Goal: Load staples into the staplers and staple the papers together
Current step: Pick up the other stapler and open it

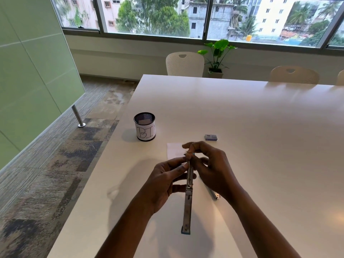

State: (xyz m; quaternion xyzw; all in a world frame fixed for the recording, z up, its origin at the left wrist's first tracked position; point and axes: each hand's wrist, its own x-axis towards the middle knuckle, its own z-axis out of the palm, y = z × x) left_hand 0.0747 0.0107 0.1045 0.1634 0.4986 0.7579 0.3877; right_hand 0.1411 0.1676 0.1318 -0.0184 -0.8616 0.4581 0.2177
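A metal stapler (188, 200) is swung fully open, its long arm stretching toward me above the white table (260, 127). My left hand (165, 181) grips its far half from the left, thumb on the rail. My right hand (208, 164) pinches something small at the stapler's far tip; I cannot make out what. A white sheet of paper (174, 149) lies flat just beyond my hands, partly hidden by them. A small blue staple box (210, 137) rests farther back to the right. A second silvery stapler part (214, 194) pokes out from under my right wrist.
A black mesh cup labelled "BIN" (144, 126) stands on the table at the back left, close to the table's left edge. White chairs (184, 64) and a potted plant (216, 56) stand beyond the far edge, below the window.
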